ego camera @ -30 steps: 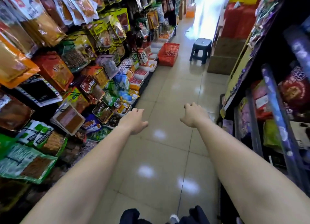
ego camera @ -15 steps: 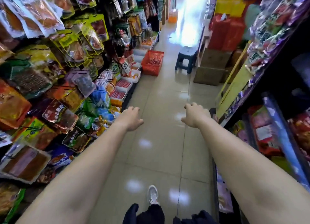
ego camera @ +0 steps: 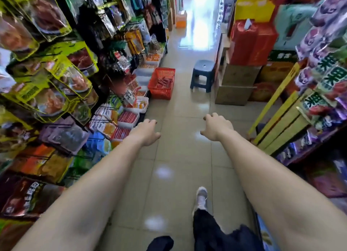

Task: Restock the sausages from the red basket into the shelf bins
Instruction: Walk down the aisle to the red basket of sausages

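Approach step. Left hand and right hand, both empty with fingers loosely curled, extend over the tiled aisle. The red slatted plastic basket of sausage packs sits on the floor ahead, beside white shelf bins. Next: reach it, grasp packs.

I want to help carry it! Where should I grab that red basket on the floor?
Probably by the top rim of the red basket, one hand on each long side, coming from above. It sits upright and open-topped on the floor beside the shelf bins, sausages inside. No handle shows, so the rim looks like the best hold.
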Tool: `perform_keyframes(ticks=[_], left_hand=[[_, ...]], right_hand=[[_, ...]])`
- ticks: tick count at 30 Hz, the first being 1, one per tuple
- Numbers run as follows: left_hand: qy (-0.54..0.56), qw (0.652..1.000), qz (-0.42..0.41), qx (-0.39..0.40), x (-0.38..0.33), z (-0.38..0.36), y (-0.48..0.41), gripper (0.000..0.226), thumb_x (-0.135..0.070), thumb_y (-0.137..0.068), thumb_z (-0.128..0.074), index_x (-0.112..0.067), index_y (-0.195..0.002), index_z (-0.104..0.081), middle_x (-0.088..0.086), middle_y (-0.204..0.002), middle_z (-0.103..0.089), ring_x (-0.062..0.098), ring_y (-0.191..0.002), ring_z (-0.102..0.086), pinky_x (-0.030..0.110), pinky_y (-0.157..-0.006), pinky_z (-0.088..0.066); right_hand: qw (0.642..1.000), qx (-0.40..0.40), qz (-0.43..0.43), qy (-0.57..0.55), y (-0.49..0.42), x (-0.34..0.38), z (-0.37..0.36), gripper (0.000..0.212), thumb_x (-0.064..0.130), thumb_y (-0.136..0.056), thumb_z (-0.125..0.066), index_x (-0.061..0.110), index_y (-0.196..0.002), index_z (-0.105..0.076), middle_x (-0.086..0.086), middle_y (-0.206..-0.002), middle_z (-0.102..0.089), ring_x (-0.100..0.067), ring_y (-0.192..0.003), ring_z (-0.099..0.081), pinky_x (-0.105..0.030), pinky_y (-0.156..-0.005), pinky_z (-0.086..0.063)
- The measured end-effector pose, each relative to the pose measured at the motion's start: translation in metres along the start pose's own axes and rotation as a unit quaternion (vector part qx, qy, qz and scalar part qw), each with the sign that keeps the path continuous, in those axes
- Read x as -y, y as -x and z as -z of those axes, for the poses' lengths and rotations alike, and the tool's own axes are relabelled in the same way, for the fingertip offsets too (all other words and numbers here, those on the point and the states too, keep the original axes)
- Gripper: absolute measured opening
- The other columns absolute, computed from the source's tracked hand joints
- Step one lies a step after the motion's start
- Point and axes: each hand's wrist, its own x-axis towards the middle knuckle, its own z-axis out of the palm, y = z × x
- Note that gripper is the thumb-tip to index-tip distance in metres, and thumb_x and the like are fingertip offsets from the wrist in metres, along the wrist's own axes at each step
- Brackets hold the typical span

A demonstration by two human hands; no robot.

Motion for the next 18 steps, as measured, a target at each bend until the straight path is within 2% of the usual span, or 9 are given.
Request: perform_keyframes(ticks=[10, 18], left_hand=[[0.017, 1.000, 0.002, 0.001, -0.053, 0.084, -0.237, 0.065, -0.041, -0.089, -0.054, -0.012, -0.146, -0.040, 0.016, -0.147, -0.043, 0.033, -0.135, -0.043, 0.044, -0.109, -0.039], [0.038, 0.999, -0.020, 0.001, -0.073, 0.132, -0.412, 0.064, -0.045, -0.089, -0.053, -0.017, -0.145, -0.040, 0.011, -0.146, -0.043, 0.031, -0.133, -0.044, 0.045, -0.108, -0.040]], right_hand=[[1.000, 0.026, -0.001, 0.007, -0.247, -0.059, 0.081, 0.060, 0.049, -0.087, -0.059, 0.021, -0.138, -0.045, -0.008, -0.136, -0.048, -0.032, -0.123, -0.049, -0.047, -0.094, -0.047], [0.999, 0.036, 0.016, 0.021, -0.420, -0.067, 0.126, 0.063, 0.051, -0.087, -0.059, 0.022, -0.141, -0.044, -0.008, -0.139, -0.046, -0.032, -0.124, -0.049, -0.047, -0.095, -0.047]])
